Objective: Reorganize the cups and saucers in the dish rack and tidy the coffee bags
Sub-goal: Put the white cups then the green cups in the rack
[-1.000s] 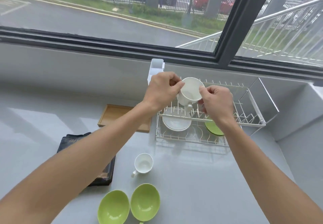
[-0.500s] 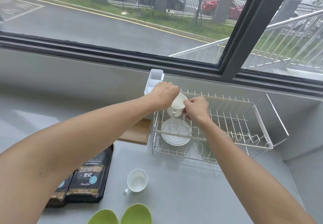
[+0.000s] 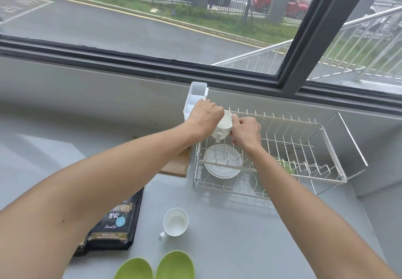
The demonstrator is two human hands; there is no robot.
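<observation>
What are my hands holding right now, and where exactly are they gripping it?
Both hands hold one white cup over the dish rack: the left hand grips its left side, the right hand its right side. The handle is untouched.

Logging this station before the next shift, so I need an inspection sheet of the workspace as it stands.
Surface: grey counter, partly covered.
Job's things: white cup held over the dish rack; white saucer in the rack's lower tier; second cup upright on the counter; dark coffee bags lying flat.
Clutter: two green dishes, wooden tray, white caddy.
Grippers: left hand and right hand both grip the held cup.
Cables: nothing seen.
Surroundings: window onto a road and parked cars.
</observation>
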